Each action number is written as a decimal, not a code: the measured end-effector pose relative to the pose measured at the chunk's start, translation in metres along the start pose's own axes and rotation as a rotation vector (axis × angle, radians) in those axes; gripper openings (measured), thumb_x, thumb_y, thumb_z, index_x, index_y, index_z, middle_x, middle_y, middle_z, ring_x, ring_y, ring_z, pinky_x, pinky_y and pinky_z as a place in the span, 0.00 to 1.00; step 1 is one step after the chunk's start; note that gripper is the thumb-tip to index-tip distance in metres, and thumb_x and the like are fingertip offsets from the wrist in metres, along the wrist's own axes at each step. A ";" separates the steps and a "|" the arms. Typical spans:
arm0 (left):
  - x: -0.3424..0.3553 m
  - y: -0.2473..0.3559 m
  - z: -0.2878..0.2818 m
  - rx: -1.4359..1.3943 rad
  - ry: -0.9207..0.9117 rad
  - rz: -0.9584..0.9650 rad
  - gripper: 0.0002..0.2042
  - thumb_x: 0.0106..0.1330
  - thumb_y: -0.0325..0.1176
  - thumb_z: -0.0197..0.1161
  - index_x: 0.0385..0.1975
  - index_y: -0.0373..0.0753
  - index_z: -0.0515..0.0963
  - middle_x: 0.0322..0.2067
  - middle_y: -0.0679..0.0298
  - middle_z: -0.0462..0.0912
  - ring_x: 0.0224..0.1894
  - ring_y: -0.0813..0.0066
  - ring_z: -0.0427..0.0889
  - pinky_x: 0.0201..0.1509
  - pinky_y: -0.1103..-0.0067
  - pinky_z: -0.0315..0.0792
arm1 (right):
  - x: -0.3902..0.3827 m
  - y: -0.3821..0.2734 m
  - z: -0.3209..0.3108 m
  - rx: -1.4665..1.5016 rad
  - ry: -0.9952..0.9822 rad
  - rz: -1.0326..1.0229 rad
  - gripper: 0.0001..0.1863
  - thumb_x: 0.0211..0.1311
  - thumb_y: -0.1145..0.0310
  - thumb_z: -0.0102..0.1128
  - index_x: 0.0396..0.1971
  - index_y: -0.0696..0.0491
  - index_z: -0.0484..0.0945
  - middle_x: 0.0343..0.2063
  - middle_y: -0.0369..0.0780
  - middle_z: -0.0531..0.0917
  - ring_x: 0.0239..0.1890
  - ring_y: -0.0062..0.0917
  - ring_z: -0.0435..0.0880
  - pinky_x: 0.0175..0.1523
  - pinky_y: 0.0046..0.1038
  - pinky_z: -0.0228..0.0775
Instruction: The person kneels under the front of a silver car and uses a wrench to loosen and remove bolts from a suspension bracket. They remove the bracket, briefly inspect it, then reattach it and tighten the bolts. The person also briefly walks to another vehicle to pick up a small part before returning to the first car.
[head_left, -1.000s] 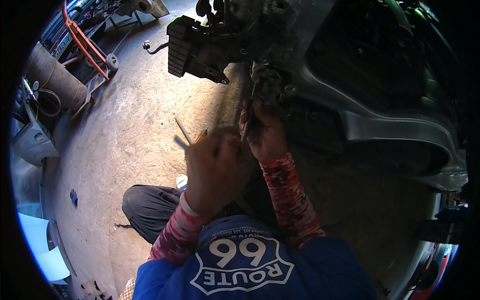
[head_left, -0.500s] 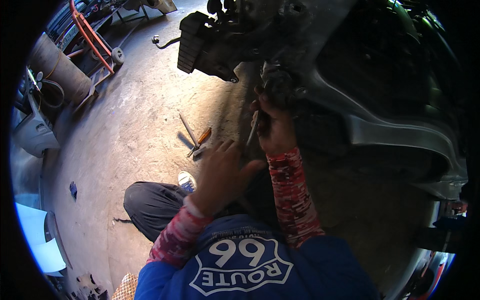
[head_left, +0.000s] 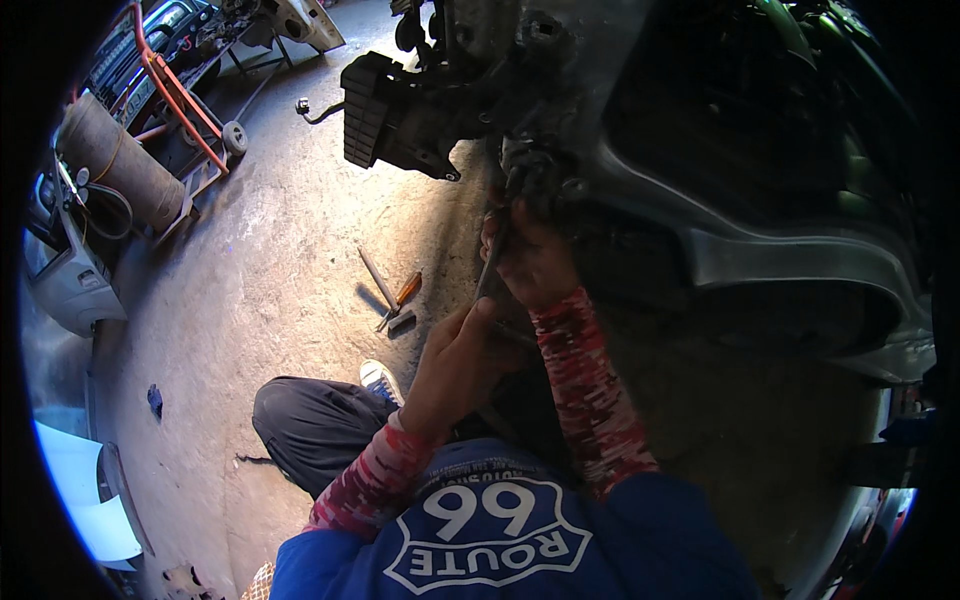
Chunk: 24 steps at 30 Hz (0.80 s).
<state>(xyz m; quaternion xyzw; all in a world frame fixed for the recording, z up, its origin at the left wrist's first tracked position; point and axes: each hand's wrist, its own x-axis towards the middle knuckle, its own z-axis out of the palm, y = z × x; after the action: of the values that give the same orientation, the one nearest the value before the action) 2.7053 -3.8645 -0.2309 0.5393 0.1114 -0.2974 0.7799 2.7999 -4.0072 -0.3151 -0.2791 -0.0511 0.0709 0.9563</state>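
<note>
My right hand (head_left: 532,255), in a red camouflage sleeve, is closed around a slim metal tool (head_left: 490,260) under a dark bracket assembly (head_left: 530,160) on the stripped car body (head_left: 760,255). The tool's upper end is hard to make out among the shadowed parts. Lower and to its left, my left hand (head_left: 455,365) has its fingers closed at the tool's lower end. A black plastic housing (head_left: 385,110) juts out above my hands.
A hammer (head_left: 378,275) and orange-handled tool (head_left: 408,288) lie left of my hands, above my shoe (head_left: 378,383). At the left stand a red hand truck (head_left: 180,100), a rusty cylinder (head_left: 125,160) and a loose car door (head_left: 75,275). White panels (head_left: 75,475) sit lower left.
My left hand was spread apart from the tool half a second ago and is now closed at its lower end. My right hand stays on the tool, shifted slightly with the view.
</note>
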 end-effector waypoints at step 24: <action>0.005 0.000 -0.035 1.074 0.139 0.839 0.19 0.65 0.46 0.56 0.37 0.33 0.78 0.23 0.61 0.79 0.21 0.67 0.78 0.24 0.74 0.70 | -0.002 0.013 0.012 -0.068 0.205 -0.096 0.17 0.68 0.60 0.58 0.52 0.51 0.76 0.30 0.34 0.82 0.28 0.15 0.79 0.30 0.19 0.70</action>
<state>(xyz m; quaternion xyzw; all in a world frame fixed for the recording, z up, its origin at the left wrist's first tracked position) 2.7140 -3.8346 -0.2472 0.8667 -0.2201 0.0514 0.4448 2.7946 -3.9905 -0.3123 -0.3146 0.0313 -0.0054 0.9487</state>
